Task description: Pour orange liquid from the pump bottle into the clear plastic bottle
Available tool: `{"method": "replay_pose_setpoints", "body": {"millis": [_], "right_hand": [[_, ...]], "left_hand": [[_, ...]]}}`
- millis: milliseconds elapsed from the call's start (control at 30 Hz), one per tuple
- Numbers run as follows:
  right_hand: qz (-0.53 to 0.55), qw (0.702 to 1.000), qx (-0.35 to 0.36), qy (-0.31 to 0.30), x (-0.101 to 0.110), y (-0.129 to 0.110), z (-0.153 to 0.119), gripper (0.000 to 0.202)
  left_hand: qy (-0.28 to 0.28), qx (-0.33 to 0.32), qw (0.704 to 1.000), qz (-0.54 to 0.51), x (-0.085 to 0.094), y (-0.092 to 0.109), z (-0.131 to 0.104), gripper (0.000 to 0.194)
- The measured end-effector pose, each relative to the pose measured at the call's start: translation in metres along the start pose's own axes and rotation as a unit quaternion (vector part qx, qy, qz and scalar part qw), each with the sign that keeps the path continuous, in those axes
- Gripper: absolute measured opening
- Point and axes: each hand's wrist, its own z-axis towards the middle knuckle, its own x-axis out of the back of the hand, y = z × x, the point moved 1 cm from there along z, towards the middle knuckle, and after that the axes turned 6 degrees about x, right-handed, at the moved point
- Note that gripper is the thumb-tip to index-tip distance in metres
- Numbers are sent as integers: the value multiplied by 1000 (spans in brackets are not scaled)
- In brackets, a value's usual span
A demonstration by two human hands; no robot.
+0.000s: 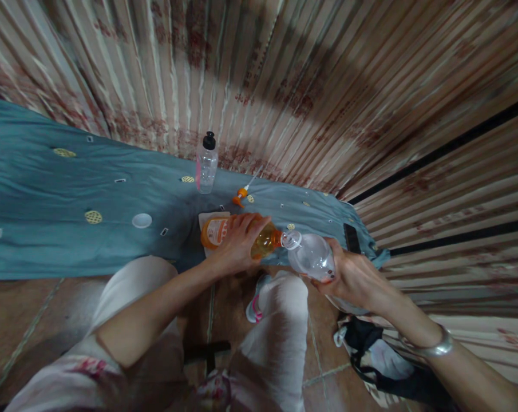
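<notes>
My left hand [244, 240] is wrapped round an orange soap-type bottle [269, 240] with a white-and-orange label, tipped on its side with its neck to the right. My right hand [342, 274] grips a clear plastic bottle [313, 256], also tilted, its open mouth against the orange bottle's neck. Whether liquid passes between them I cannot make out. An orange pump head [240, 195] with a thin tube lies on the cloth beyond my left hand. Behind it to the left stands another clear bottle [206, 169] with a black cap.
A teal patterned cloth [35, 189] covers the low surface ahead. On it lie a small white disc [142, 220] and a dark flat object [352, 237]. Pleated curtains [259, 86] rise close behind. A black bag [366, 343] sits on the tiled floor at right.
</notes>
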Motion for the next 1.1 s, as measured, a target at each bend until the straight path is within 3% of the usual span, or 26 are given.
{"method": "replay_pose_setpoints", "body": {"millis": [767, 1100], "right_hand": [[8, 1000, -10, -14, 0, 1, -1, 62], [-6, 1000, 6, 13, -1, 1, -1, 60]], "left_hand": [[-2, 4, 1000, -11, -2, -1, 0, 86], [-5, 8, 1000, -20, 0, 0, 0, 85]]}}
